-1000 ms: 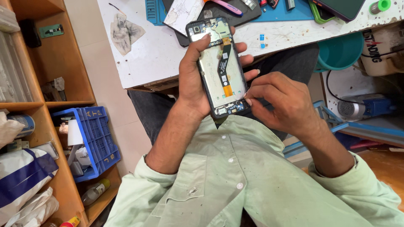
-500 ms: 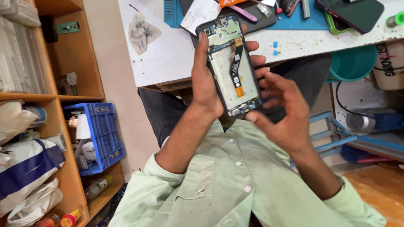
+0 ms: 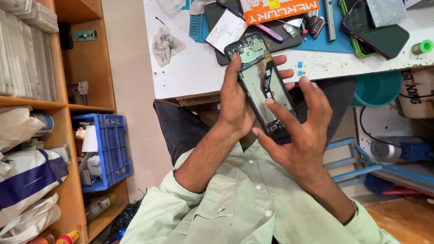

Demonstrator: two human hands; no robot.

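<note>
The left hand (image 3: 235,106) gripped the opened smartphone (image 3: 262,83) over the lap, at 6 o'clock from the white workbench (image 3: 190,68), while the right hand (image 3: 300,135), fingers spread, pressed its lower end, best done gently.

Opened phone over the lap, near the table edge.
The opened phone (image 3: 261,83) sits between left hand (image 3: 235,106) and right hand (image 3: 300,135); the table (image 3: 190,72) lies beyond, shelves (image 3: 68,108) at left, a crate (image 3: 110,149) on them.

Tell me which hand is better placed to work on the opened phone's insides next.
Right. The left hand is wrapped around the opened phone, holding it up, while the right hand is free, its fingers spread at the phone's lower end.
</note>
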